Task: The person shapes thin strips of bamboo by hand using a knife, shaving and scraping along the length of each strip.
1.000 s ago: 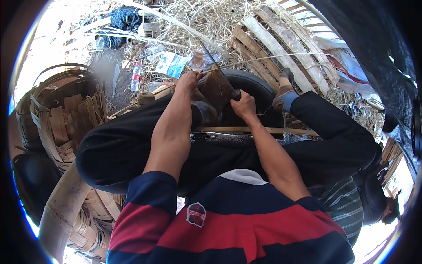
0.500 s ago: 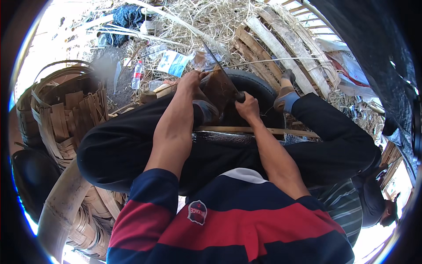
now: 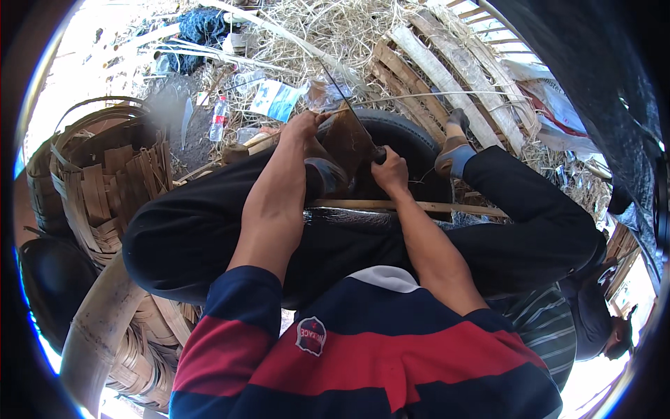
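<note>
My right hand (image 3: 392, 173) is closed around the dark handle of a long, narrow-bladed knife (image 3: 357, 124). Its blade slants up and to the left, away from me. My left hand (image 3: 303, 127) is closed, pinching a thin bamboo strip (image 3: 412, 96) that crosses the blade and curves away to the far right. Between my feet, a brown piece of sheet material (image 3: 340, 138) lies under the blade, against a black tire (image 3: 401, 129). The fingertips of my left hand are partly hidden.
A thicker bamboo slat (image 3: 377, 204) lies across in front of my lap. Woven bamboo baskets (image 3: 105, 185) stand at left, near a bent bamboo piece (image 3: 98, 335). Ahead are straw (image 3: 349, 35), a plastic bottle (image 3: 218, 119) and wooden slats (image 3: 453, 77). Another person (image 3: 593, 314) is at lower right.
My right hand and the knife have shifted very slightly. The bamboo strip's position against the blade differs a little. My left hand has stayed nearly still.
</note>
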The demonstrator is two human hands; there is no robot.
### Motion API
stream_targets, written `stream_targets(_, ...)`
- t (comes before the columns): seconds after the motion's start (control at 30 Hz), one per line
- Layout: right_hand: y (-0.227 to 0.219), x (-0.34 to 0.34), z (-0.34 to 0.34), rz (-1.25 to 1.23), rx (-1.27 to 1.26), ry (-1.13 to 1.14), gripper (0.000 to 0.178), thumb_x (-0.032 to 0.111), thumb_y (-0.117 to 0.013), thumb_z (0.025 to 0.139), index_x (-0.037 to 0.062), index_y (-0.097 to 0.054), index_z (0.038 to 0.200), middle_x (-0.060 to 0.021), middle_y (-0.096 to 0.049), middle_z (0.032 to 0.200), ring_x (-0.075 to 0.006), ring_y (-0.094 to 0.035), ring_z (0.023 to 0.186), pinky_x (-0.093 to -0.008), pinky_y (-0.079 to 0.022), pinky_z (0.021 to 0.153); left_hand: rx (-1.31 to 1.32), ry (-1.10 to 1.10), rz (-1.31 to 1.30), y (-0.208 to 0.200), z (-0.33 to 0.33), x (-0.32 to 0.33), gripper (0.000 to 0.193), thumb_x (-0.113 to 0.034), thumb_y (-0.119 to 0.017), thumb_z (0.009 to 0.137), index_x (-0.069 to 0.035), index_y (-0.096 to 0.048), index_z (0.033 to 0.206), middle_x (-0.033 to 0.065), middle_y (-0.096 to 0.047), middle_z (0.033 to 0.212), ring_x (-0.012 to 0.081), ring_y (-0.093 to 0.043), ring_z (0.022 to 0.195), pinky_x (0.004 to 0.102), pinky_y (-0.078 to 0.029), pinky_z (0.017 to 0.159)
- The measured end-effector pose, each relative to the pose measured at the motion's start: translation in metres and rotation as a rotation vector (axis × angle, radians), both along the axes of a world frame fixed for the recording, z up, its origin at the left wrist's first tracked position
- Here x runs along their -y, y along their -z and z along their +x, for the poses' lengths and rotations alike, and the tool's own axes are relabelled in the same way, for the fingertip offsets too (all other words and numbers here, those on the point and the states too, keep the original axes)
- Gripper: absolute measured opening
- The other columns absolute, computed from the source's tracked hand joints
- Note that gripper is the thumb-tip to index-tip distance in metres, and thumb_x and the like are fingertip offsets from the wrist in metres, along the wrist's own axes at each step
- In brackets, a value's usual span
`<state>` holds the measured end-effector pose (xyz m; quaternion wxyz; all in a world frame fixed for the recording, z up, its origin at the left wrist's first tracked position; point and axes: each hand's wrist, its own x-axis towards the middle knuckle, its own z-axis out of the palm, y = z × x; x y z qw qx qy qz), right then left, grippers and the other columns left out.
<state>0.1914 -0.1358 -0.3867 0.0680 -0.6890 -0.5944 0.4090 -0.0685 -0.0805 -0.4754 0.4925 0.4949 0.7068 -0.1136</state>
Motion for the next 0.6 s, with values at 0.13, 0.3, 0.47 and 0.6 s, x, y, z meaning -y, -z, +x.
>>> stream_targets(0.13,-0.013,-0.016,-0.014,-0.035,0.036,0.006,0.027,0.029,-0.064,0.071,0.0091,-0.060,0.089,-0.0207,-0.064,0.077,-0.0413,-0.061,0.078,-0.0487,-0.050,0.068,-0.031,0.000,-0.033,0.010,-0.007,0.003,0.074,-0.071,-0.036,0.083,-0.007,-0.065,0.107,0.0223,-0.061,0.111,0.0375,-0.055,0.109,0.0457,-0.043,0.089)
stream_targets(0.3,-0.041,-0.049,-0.030,0.120,-0.228,0.060,0.022,0.022,-0.062,0.072,0.0044,-0.058,0.085,-0.0203,-0.064,0.075,-0.0409,-0.061,0.078,-0.0461,-0.049,0.067,0.030,-0.002,-0.055,0.001,-0.003,0.000,0.074,-0.069,-0.034,0.086,-0.005,-0.063,0.110,0.0232,-0.061,0.108,0.0369,-0.054,0.109,0.0434,-0.040,0.092)
stream_targets(0.47,-0.039,-0.071,-0.015,0.139,-0.223,0.133,0.027,0.022,-0.061,0.070,0.0015,-0.061,0.088,-0.0212,-0.065,0.081,-0.0394,-0.062,0.082,-0.0433,-0.049,0.072,-0.005,0.021,-0.014,-0.012,-0.003,0.000,0.073,-0.071,-0.035,0.084,-0.009,-0.065,0.109,0.0204,-0.062,0.110,0.0379,-0.055,0.109,0.0448,-0.043,0.089)
stream_targets(0.6,-0.012,-0.061,0.027,0.119,-0.075,0.183,0.032,0.025,-0.062,0.068,0.0021,-0.063,0.090,-0.0219,-0.065,0.086,-0.0389,-0.061,0.087,-0.0438,-0.048,0.077,0.020,0.056,0.012,-0.027,0.002,-0.005,0.070,-0.069,-0.036,0.085,-0.010,-0.064,0.109,0.0197,-0.063,0.107,0.0372,-0.057,0.105,0.0445,-0.044,0.087)
